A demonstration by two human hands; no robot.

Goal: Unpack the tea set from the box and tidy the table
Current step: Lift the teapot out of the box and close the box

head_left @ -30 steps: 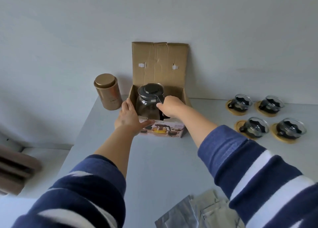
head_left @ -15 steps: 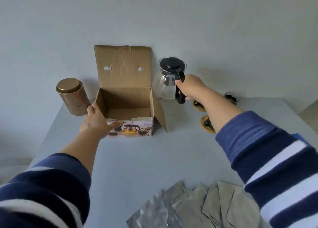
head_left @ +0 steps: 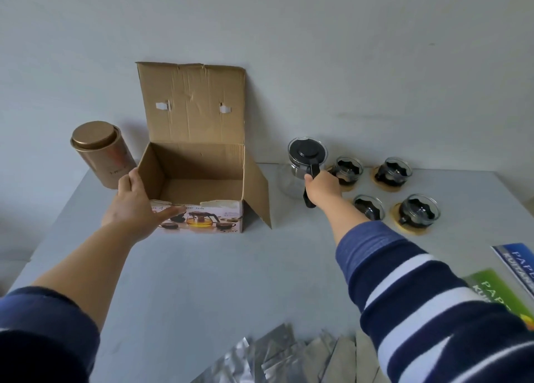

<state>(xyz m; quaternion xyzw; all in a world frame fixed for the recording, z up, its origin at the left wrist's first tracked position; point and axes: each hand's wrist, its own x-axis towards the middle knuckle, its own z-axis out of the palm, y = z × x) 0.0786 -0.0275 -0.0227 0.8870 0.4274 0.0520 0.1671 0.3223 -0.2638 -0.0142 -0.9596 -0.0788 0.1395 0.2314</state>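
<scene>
The cardboard box stands open with nothing inside, its lid flap upright against the wall. My left hand grips its front left corner. To the right of the box, the glass teapot with a black lid rests on the table. My right hand is closed around its black handle. Several glass cups with black holders sit on round cork coasters to the teapot's right.
A gold tin canister stands left of the box by the wall. Several silver foil sachets lie at the near edge. Green and blue paper packs lie at the right edge. The grey table meets the wall behind.
My right hand lifted the teapot out of the box, carried it right and lowered it onto the table beside the cups. My left hand stayed on the box.
</scene>
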